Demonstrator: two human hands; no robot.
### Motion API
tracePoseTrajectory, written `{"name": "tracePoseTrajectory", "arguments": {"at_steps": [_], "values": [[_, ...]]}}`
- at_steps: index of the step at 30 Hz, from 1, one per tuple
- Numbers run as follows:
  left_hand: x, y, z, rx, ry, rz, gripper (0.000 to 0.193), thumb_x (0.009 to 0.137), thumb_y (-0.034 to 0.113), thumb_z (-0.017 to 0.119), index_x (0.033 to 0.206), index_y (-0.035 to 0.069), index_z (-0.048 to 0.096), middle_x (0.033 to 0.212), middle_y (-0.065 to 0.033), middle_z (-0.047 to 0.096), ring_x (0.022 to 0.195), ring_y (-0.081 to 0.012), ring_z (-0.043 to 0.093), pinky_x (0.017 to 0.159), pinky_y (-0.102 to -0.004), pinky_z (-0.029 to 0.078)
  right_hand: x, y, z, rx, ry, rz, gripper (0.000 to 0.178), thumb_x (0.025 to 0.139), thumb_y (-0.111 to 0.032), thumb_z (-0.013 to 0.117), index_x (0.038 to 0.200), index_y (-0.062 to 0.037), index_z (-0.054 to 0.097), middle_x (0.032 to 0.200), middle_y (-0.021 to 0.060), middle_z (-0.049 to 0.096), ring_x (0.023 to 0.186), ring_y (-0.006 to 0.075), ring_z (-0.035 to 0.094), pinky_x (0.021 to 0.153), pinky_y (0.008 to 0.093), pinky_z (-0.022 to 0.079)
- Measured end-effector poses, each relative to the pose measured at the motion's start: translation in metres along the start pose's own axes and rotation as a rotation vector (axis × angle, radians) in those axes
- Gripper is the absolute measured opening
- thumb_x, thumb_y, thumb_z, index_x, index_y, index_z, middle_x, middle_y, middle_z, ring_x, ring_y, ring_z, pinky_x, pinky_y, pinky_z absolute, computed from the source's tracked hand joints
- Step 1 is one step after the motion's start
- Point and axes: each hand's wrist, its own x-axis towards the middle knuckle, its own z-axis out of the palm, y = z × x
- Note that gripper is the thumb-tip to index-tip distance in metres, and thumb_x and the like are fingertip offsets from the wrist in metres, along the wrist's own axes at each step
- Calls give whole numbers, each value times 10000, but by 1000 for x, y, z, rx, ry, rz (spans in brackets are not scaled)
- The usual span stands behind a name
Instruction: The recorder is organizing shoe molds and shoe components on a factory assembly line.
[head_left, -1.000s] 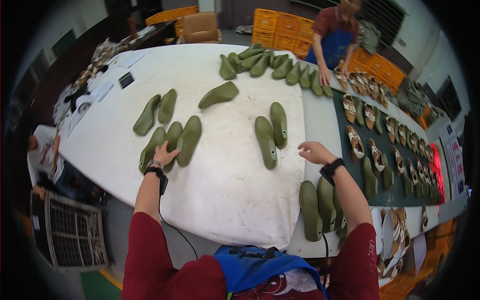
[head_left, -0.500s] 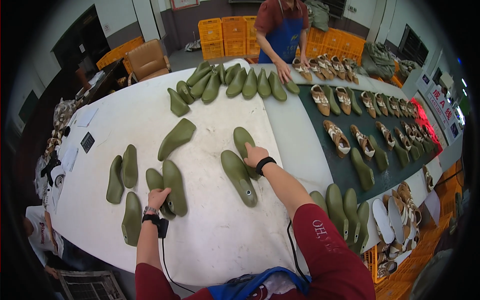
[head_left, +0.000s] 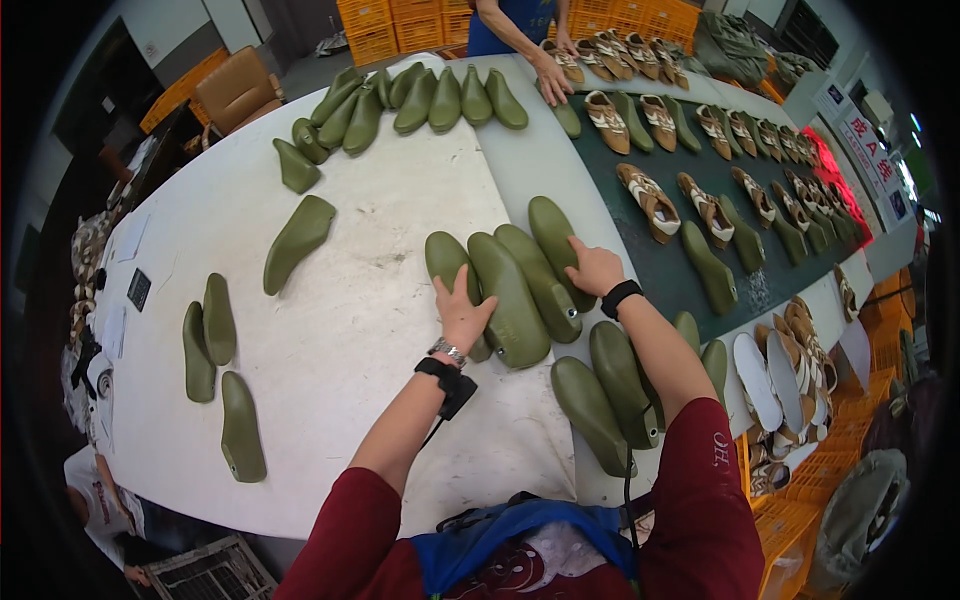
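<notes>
Four green shoe lasts lie side by side between my hands, spanning the white table and the pale strip. My left hand (head_left: 463, 315) is spread over the leftmost last (head_left: 445, 252), its thumb reaching the neighbouring last (head_left: 508, 300). A third last (head_left: 540, 285) lies in the middle of the row. At the right end, my right hand (head_left: 597, 271) has curled fingers on the edge of the outer last (head_left: 552, 225). Just nearer to me, more lasts (head_left: 590, 405) lie partly under my right forearm.
At left are a single last (head_left: 298, 245) and a small group of lasts (head_left: 240, 428). A row of lasts (head_left: 445, 100) lines the far edge. Brown-and-white shoes (head_left: 648, 200) and lasts cover the dark green surface (head_left: 640, 270). A co-worker's hand (head_left: 552, 78) touches a last there.
My left hand has carried its pair of lasts rightward from the table's left half. My right hand's pair has shifted right too, so the pairs now adjoin. My view has turned slightly.
</notes>
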Motion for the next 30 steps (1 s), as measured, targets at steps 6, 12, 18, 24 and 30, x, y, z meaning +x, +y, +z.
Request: {"name": "tracePoseTrajectory", "arguments": {"at_steps": [6, 12, 18, 24, 30], "values": [[28, -3, 10, -328, -20, 110, 864, 670, 348, 682, 1368, 171, 205, 1356, -282, 174, 1241, -454, 192, 995, -488, 243, -1, 35, 2, 84, -63, 117, 610, 767, -375, 564, 1270, -102, 354, 934, 200, 607, 877, 348, 583, 752, 428, 464], [110, -125, -134, 455, 327, 65, 852, 637, 250, 699, 1351, 169, 240, 1352, -211, 234, 1238, -417, 219, 952, -532, 269, -10, 76, 7, 182, -48, 141, 718, 699, -363, 614, 1295, -84, 325, 960, 253, 588, 904, 378, 568, 783, 429, 451], [137, -263, -263, 348, 223, -334, 672, 637, 162, 656, 1248, 120, 378, 1085, -180, 542, 1018, -318, 516, 850, -385, 431, -5, 54, 7, 97, -33, 196, 721, 679, -285, 618, 1298, -122, 286, 878, 244, 603, 825, 393, 582, 737, 443, 463], [124, -259, -256, 254, 90, -350, 491, 566, 197, 697, 1018, 54, 571, 959, -169, 614, 906, -298, 587, 792, -353, 471, 1, 52, 7, 78, -42, 225, 735, 647, -270, 657, 1280, -126, 313, 905, 245, 598, 842, 399, 576, 752, 445, 461], [97, -203, -264, -85, -602, -197, 475, 612, 203, 741, 1030, 45, 583, 921, -103, 625, 836, -209, 586, 750, -307, 465, -1, 60, 11, 119, -6, 224, 740, 646, -277, 666, 1281, -131, 315, 909, 234, 603, 847, 390, 579, 757, 437, 463]]}}
